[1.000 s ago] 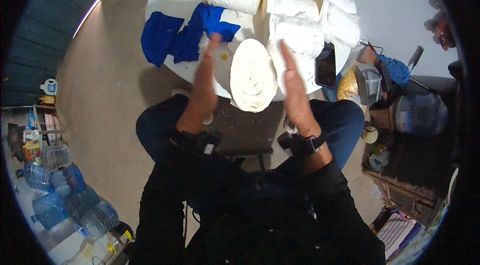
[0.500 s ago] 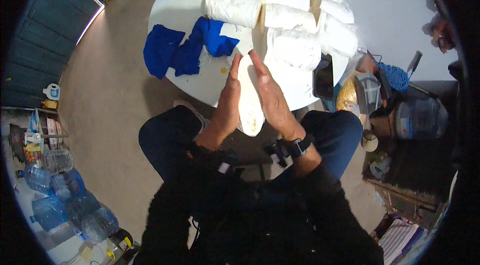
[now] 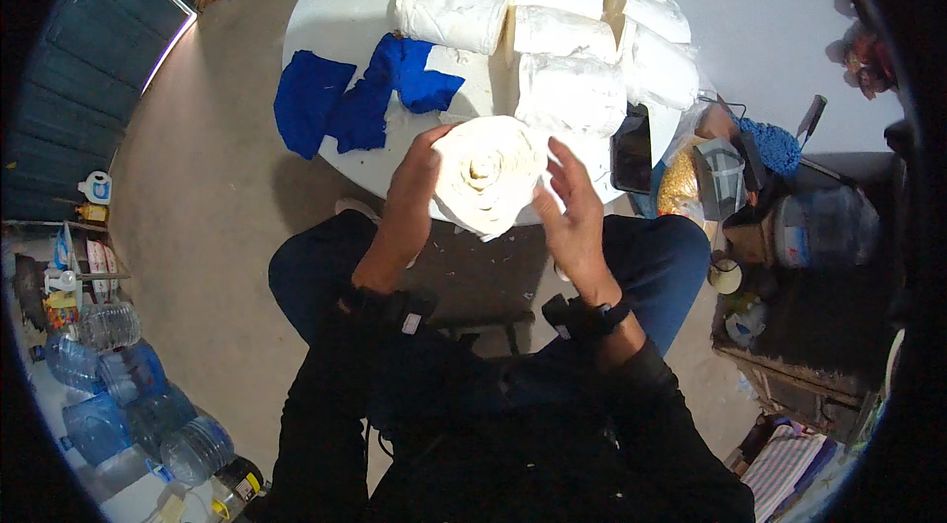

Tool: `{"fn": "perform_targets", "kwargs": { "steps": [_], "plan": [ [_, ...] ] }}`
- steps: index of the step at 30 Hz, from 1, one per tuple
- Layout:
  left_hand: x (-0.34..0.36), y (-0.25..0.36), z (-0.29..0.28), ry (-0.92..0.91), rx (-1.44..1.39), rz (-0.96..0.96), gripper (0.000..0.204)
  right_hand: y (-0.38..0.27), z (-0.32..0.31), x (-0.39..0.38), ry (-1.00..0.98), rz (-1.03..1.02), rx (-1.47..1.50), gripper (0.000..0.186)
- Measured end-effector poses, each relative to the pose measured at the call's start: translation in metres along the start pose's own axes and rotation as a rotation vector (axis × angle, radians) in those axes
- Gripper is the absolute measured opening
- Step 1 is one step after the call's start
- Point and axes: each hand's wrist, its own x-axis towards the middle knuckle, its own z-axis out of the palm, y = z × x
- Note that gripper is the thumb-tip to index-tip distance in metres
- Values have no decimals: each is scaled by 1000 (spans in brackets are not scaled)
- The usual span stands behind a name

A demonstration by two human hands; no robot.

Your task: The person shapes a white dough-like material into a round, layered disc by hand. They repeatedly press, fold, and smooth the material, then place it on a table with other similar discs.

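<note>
A thick off-white roll (image 3: pixel 483 174) is turned end-on, its layers showing as a spiral around a small raised core. My left hand (image 3: pixel 414 186) grips its left side, the fingertips partly hidden behind it. Close by the roll's right edge is my right hand (image 3: pixel 574 207), fingers spread and thumb up; whether the thumb touches the roll I cannot tell. Beyond my hands, several similar white rolls (image 3: pixel 567 94) lie side by side on a round white table (image 3: pixel 330 15). Blue cloth pieces (image 3: pixel 360 113) lie on the table left of them.
A black phone-like slab (image 3: pixel 631 153) sits at the table's right edge. Further right are a bag of yellow grains (image 3: pixel 681 183), a blue mop-like head (image 3: pixel 771 146) and a large clear bottle (image 3: pixel 824 232). Several empty plastic bottles (image 3: pixel 133 370) stand at the lower left.
The roll has turned from lying lengthwise between my pressed palms to facing me end-on. My right hand has come away from its side and spread; my left hand still holds it.
</note>
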Motion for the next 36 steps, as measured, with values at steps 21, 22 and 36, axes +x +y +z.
{"fn": "perform_targets", "kwargs": {
  "steps": [21,22,36],
  "plan": [
    [3,-50,5,178,-308,110,71,-43,26,45,-46,10,367,68],
    [5,-47,12,173,-160,108,70,-40,28,47,-113,48,241,69],
    [32,6,14,-282,-70,-56,44,-22,16,-24,-157,-90,-245,116]
  ]
}}
